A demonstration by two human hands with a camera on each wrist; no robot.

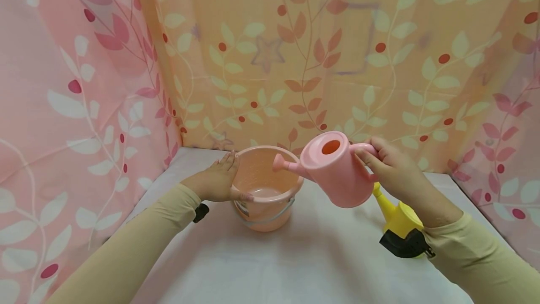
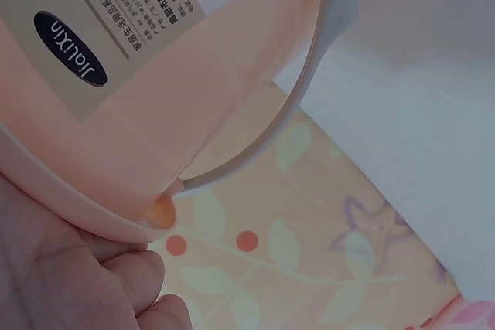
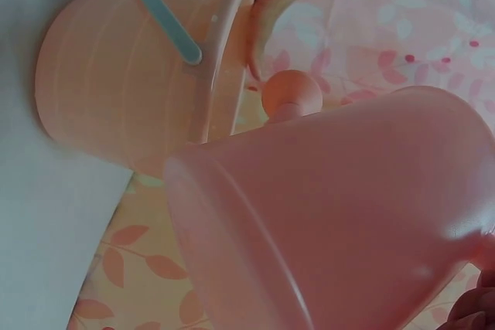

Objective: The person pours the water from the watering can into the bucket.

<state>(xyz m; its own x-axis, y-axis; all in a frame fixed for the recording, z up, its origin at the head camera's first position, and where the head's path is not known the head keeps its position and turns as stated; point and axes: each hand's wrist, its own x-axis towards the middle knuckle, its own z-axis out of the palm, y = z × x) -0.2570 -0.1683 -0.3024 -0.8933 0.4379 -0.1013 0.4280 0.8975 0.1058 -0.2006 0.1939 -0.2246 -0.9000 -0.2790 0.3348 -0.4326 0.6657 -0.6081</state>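
A peach plastic bucket (image 1: pixel 266 215) stands upright on the white-covered table. My left hand (image 1: pixel 215 179) rests on the left side of its rim, the fingers fairly straight and the thumb along the near edge; the left wrist view shows fingertips (image 2: pixel 139 280) beside the rim. With my right hand (image 1: pixel 390 172) I grip the handle of a pink watering can (image 1: pixel 341 177), held above the table and tilted left. Its spout head (image 3: pixel 291 93) is over the bucket's right rim. No water shows coming out.
A yellow watering can (image 1: pixel 401 219) stands on the table behind my right wrist, partly hidden. The bucket's grey handle (image 2: pixel 298 98) hangs down its side. Leaf-patterned cloth walls (image 1: pixel 236 83) surround the white tabletop (image 1: pixel 253 266) at the back and both sides.
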